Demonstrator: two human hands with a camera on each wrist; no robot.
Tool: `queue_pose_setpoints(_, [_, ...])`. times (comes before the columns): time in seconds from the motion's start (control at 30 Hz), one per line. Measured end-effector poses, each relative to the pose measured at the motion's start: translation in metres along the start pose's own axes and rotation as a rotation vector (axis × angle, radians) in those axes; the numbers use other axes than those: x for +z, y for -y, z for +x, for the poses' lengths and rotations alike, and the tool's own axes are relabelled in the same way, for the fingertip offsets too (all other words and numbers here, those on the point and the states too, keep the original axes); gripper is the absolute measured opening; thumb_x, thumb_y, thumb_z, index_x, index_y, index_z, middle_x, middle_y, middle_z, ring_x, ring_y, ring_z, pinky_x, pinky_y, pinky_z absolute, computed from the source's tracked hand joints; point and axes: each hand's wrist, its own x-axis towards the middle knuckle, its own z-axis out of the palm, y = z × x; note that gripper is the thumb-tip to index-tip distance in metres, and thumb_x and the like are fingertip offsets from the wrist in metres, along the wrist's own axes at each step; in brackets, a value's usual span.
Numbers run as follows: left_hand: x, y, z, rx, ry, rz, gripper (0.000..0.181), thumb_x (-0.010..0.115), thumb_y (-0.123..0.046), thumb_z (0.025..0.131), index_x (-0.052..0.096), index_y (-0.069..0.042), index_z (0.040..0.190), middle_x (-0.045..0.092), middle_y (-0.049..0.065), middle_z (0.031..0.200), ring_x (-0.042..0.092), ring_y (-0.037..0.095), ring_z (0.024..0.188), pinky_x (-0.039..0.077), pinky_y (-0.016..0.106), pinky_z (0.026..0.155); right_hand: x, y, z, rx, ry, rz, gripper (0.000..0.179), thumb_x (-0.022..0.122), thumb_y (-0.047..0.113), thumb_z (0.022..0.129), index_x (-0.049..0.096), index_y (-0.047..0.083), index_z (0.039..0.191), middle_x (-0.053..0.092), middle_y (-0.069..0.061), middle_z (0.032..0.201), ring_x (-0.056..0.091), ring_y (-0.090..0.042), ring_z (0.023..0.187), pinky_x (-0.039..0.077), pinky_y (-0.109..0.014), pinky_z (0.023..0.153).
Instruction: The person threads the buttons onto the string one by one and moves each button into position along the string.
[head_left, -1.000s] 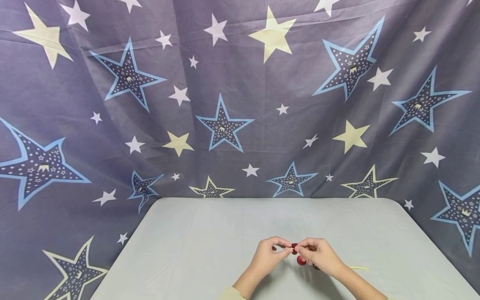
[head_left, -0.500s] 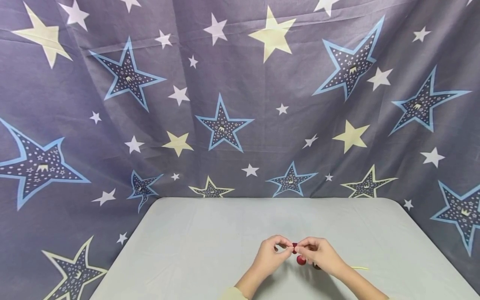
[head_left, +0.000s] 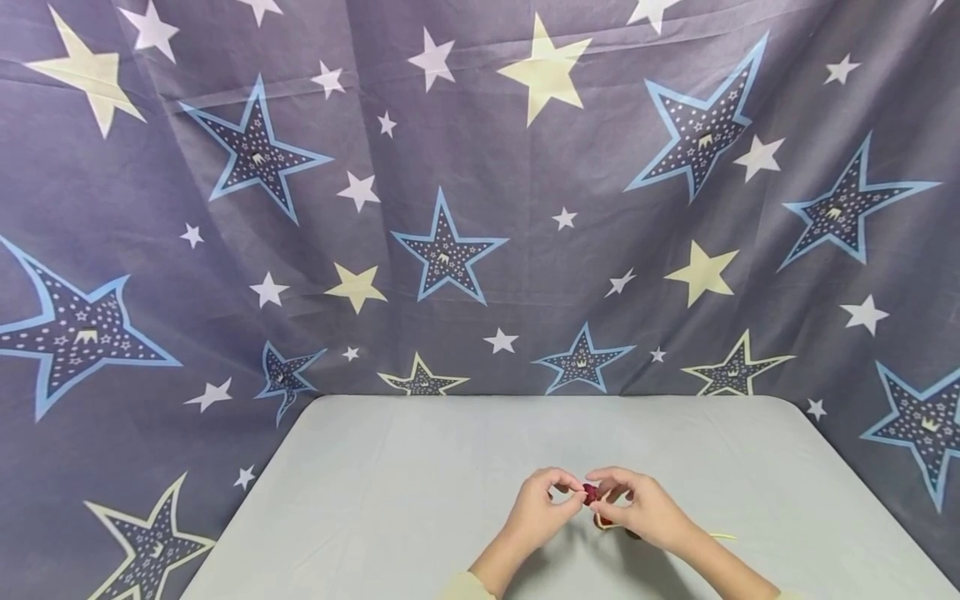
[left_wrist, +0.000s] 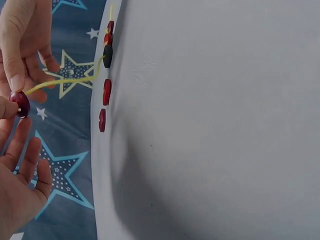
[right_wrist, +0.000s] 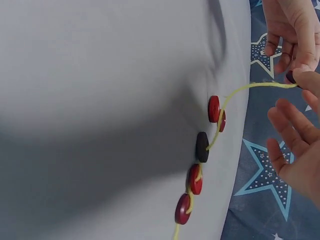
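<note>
Dark red button (left_wrist: 20, 104) sits above the table (head_left: 450, 467), between both hands. Left hand (head_left: 534, 510) pinches it; right hand (head_left: 637, 504) stands part open, thumb at its rim, no firm hold evident. 1 yellow string (right_wrist: 265, 84) leaves the right hand's side, sloping to the black button (right_wrist: 202, 146).

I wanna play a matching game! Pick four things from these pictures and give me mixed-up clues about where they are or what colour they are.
Things:
1. Held disc
2. Yellow string
3. Black disc
4. Starry cloth

Clues:
A. Behind the table
B. Round, among red discs
C. Dark red
D. Runs from the held disc to the table

Right pairs: 1-C, 2-D, 3-B, 4-A
</note>
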Motion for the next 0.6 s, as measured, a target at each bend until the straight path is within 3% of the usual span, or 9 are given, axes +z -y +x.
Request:
queue_pose_setpoints(0.17, [-0.0013, -0.0023, 0.0006, 0.014, 0.021, 0.013, 0.004, 0.069, -0.022, 0.082, 0.068, -0.018, 0.083, 0.067, -0.006, 0.085, 0.053, 0.002, 0.085, 0.037, 0.017, 0.07, -0.0006, -0.0002, 0.0016, -0.09, 0.012, -0.039, 0.02, 0.072, 0.019, 0.081, 0.067, 0.014, 0.1, 0.069, 0.003, 0.091, 0.059, -0.008, 0.076, 0.044, -0.024, 0.062])
queue_pose_setpoints(0.27, [-0.0012, -0.0028, 0.0003, 0.026, 0.027, 0.025, 0.004, 0.069, -0.022, 0.082, 0.068, -0.018, 0.083, 0.067, -0.007, 0.084, 0.053, 0.002, 0.086, 0.037, 0.017, 0.071, 0.0, -0.0012, 0.0016, -0.135, 0.003, -0.066, 0.019, 0.074, 0.016, 0.078, 0.067, 0.014, 0.096, 0.068, 0.003, 0.09, 0.058, -0.004, 0.076, 0.047, -0.024, 0.065])
queue_pose_setpoints(0.4, [-0.0013, -0.0043, -0.0001, 0.047, 0.02, 0.024, 0.004, 0.069, -0.021, 0.082, 0.068, -0.018, 0.083, 0.068, -0.006, 0.085, 0.052, 0.0, 0.086, 0.038, 0.016, 0.071, 0.0004, -0.0013, 0.0005, -0.16, -0.005, -0.1, 0.021, 0.077, 0.012, 0.073, 0.066, 0.014, 0.091, 0.067, 0.003, 0.089, 0.055, 0.0, 0.073, 0.047, -0.024, 0.063])
queue_pose_setpoints(0.6, [-0.0034, -0.0068, 0.0, 0.064, 0.009, 0.013, 0.004, 0.069, -0.021, 0.082, 0.068, -0.017, 0.083, 0.069, -0.005, 0.084, 0.053, 0.001, 0.085, 0.037, 0.016, 0.069, -0.0004, -0.0028, -0.0009, -0.186, 0.009, -0.109, 0.022, 0.077, 0.012, 0.072, 0.066, 0.017, 0.09, 0.068, 0.004, 0.089, 0.059, -0.01, 0.071, 0.047, -0.024, 0.063])
